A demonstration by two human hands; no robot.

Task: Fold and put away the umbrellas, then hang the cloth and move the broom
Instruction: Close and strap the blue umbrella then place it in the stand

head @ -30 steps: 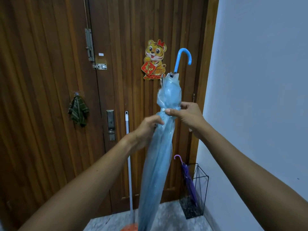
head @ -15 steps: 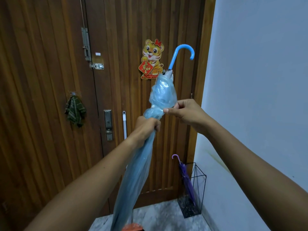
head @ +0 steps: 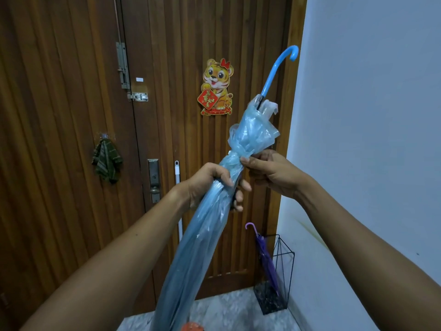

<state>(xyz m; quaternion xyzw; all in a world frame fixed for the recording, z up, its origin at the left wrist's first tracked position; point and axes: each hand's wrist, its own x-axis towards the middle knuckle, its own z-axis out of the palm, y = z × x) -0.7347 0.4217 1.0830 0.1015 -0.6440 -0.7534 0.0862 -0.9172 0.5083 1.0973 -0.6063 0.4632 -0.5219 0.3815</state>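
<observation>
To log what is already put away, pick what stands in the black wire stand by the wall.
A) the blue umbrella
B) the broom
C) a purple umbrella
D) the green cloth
C: the purple umbrella stands in the black wire stand, while the left hand and right hand hold the blue umbrella.

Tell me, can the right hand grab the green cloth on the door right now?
Probably not: the right hand pinches the blue umbrella, and the green cloth hangs far left, past the left hand.
</observation>
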